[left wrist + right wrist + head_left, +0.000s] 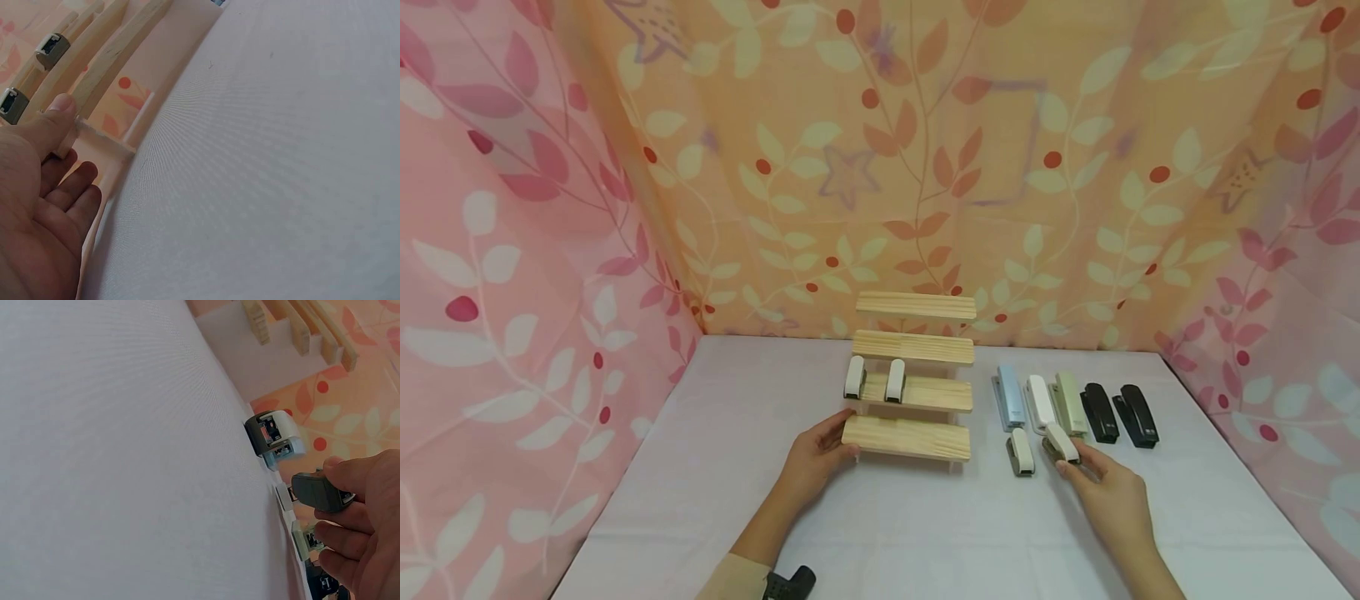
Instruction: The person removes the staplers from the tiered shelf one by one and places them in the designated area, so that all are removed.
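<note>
My left hand (816, 458) grips the left end of the lowest board of a tiered wooden rack (906, 439), its thumb on the board and fingers curled below. Two small white staplers (854, 377) stand apart on the board behind that one. At the right, my right hand (1112, 500) pinches a small white stapler (1062, 443) between thumb and fingers; its dark grey base (315, 490) shows in the right wrist view. Another small white stapler (1020, 452) stands on the table just left of the held one.
Behind the right hand stand a light blue stapler (1011, 398), a white stapler (1041, 402), a pale green stapler (1070, 404) and two black staplers (1101, 412) in a row. A white cloth covers the table (737, 400). Floral curtains (887, 167) enclose its back and sides.
</note>
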The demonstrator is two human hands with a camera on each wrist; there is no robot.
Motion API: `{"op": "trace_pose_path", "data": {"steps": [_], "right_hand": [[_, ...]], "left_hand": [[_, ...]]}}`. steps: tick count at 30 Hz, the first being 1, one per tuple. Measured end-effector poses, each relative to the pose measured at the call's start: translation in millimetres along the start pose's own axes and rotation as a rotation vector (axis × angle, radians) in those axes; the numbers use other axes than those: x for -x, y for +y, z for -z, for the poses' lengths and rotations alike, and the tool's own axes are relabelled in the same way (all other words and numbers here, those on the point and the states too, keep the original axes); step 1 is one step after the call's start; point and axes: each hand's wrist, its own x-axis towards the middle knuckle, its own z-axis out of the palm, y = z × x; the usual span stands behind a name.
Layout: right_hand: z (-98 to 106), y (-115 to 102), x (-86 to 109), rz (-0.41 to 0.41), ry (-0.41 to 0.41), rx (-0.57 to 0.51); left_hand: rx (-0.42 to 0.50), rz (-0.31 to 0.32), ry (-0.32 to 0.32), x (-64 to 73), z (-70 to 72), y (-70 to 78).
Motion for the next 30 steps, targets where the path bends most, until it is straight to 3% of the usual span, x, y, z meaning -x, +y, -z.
{"op": "trace_pose_path", "data": {"steps": [19, 30], "right_hand": [[-11, 10, -0.8, -0.032, -0.054, 0.046], [-17, 11, 0.7, -0.010, -0.030, 0.115]], "left_hand": [[-0.001, -0.006, 0.012, 0.2, -0.4, 1.2], [0.003, 0.006, 0.011, -0.1, -0.7, 0.5]]}}
